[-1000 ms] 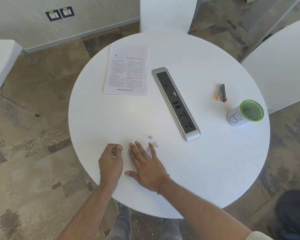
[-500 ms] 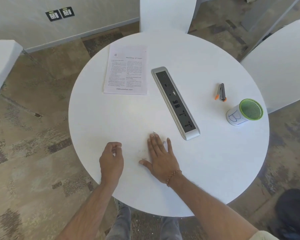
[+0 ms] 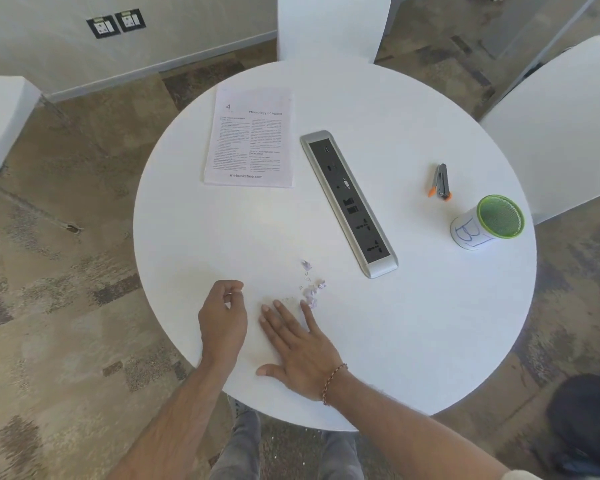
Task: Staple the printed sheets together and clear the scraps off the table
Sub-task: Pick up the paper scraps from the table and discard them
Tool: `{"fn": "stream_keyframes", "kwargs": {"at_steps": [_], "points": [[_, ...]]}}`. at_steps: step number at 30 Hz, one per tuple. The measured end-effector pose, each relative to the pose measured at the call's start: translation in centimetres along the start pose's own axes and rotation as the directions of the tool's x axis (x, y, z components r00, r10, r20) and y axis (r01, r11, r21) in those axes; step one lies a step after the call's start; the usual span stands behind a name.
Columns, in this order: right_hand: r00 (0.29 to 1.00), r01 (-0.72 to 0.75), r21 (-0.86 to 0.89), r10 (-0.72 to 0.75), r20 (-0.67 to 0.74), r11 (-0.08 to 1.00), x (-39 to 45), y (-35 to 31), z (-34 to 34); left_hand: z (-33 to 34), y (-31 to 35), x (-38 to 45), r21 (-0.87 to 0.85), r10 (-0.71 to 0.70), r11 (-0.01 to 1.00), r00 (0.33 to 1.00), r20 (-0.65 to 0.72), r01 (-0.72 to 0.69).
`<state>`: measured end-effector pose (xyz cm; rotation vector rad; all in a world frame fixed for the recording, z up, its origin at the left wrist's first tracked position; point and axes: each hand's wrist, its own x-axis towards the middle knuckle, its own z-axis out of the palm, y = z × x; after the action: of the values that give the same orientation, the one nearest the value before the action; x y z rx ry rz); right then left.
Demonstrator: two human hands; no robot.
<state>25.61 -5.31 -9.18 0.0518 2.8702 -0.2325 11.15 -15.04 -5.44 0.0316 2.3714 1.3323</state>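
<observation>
Several small crumpled paper scraps (image 3: 310, 289) lie on the round white table (image 3: 413, 323), near its front. My right hand (image 3: 298, 344) rests flat on the table with straight fingers, its fingertips right at the nearest scraps. To its left, my left hand (image 3: 222, 317) sits at the table's edge with the fingers curled into a loose fist; I see nothing clearly held in it. The printed sheets (image 3: 250, 140) lie stacked at the far left. A small grey and orange stapler (image 3: 440, 180) lies at the right.
A long silver and black power socket strip (image 3: 349, 202) runs diagonally across the middle. A green-rimmed mesh cup (image 3: 489, 223) with a paper label stands near the right edge. White chairs (image 3: 329, 26) surround the table. My legs show below the front edge.
My right hand slid forward and right over the scraps, then drew back left toward me, uncovering them slightly more scattered. The left hand stayed put.
</observation>
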Motion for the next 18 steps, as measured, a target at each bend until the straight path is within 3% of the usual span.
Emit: {"fn": "stream_keyframes", "kwargs": {"at_steps": [9, 12, 15, 18], "points": [[0.988, -0.153, 0.008, 0.152, 0.024, 0.988, 0.7, 3.7, -1.6, 0.4, 0.8, -0.1, -0.006, -0.004, 1.0, 1.0, 0.016, 0.004], [0.981, -0.166, 0.058, 0.171, -0.096, 0.984, 0.9, 4.7, -2.8, 0.5, 1.0, -0.2, -0.006, -0.006, 1.0, 1.0, 0.026, 0.006], [0.873, -0.228, 0.315, 0.337, -0.352, 0.921, 0.2, 6.0, -3.9, 0.7, 1.0, -0.3, -0.039, 0.001, 0.999, 0.999, 0.047, 0.0], [0.715, -0.36, 0.498, 0.576, -0.395, 0.789, -1.7, 7.2, -3.9, 0.9, 1.2, -0.6, -0.058, -0.002, 0.998, 0.998, 0.064, 0.005]]}}
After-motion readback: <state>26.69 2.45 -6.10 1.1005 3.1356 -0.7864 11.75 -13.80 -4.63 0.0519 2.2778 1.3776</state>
